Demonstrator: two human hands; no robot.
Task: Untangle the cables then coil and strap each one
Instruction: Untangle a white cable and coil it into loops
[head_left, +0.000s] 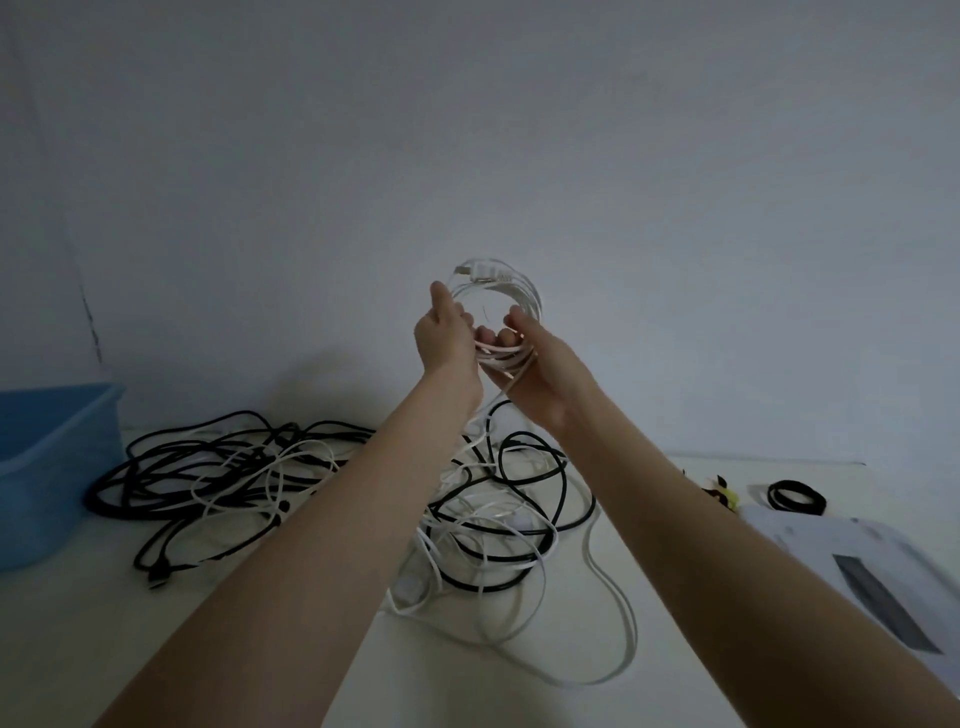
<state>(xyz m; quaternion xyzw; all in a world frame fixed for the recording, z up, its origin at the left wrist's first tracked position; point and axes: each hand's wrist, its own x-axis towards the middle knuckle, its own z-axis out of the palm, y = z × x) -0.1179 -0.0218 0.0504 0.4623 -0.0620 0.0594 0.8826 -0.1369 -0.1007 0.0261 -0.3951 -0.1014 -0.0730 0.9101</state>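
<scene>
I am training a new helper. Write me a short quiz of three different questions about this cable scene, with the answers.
1. True or false: the white coil rests on the table.
2. Which hands hold the coil? A) left hand only B) right hand only C) both
3. Fill in: the blue bin stands to the ____ of the cable tangle.

Key: 1 false, it is held up in the air; 2 C; 3 left.
</scene>
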